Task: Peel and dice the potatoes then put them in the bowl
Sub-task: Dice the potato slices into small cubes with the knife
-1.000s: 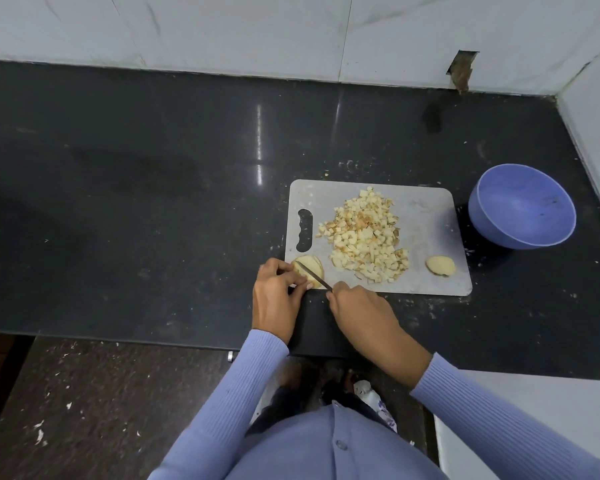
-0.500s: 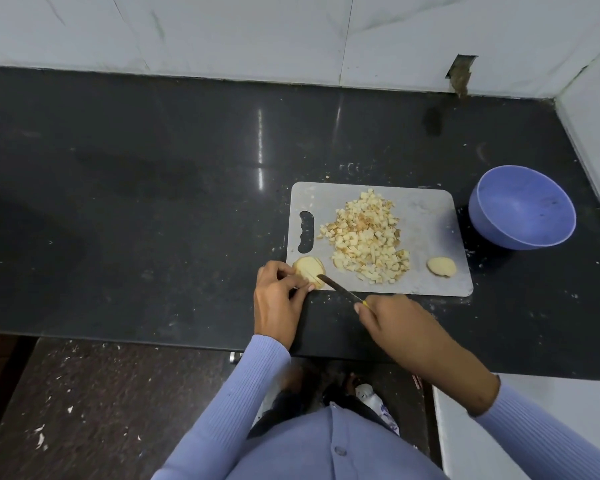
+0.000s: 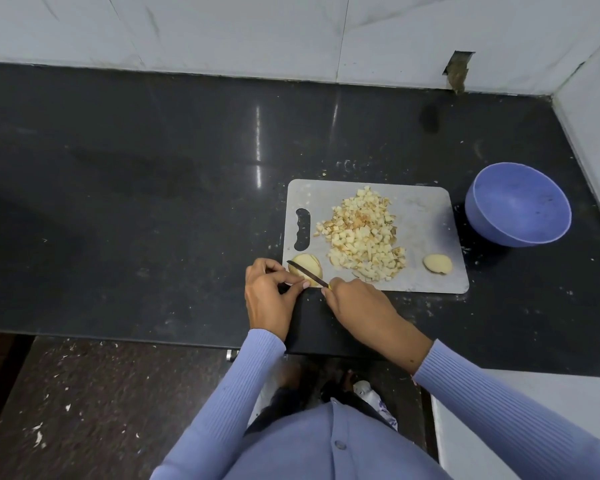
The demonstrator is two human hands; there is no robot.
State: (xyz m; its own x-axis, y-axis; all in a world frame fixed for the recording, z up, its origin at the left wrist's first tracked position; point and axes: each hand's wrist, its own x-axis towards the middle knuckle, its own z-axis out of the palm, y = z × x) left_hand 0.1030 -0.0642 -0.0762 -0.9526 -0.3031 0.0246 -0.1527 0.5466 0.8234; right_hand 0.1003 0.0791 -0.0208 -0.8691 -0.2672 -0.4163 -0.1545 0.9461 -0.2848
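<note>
step: slicing potato half [image 3: 305, 269] at cutting board [image 3: 426, 216] near corner | left hand [image 3: 269, 292] pinches it | right hand [image 3: 355, 299] grips knife [image 3: 307, 273] | done: diced pile [image 3: 362, 235] | left: another piece [image 3: 438, 264], bowl [image 3: 518, 204] unfilled

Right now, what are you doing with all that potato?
A person is slicing a potato piece on the board. The left hand steadies it while the right hand holds the knife across it. A pile of dice and another piece wait. The bowl looks empty.
</note>
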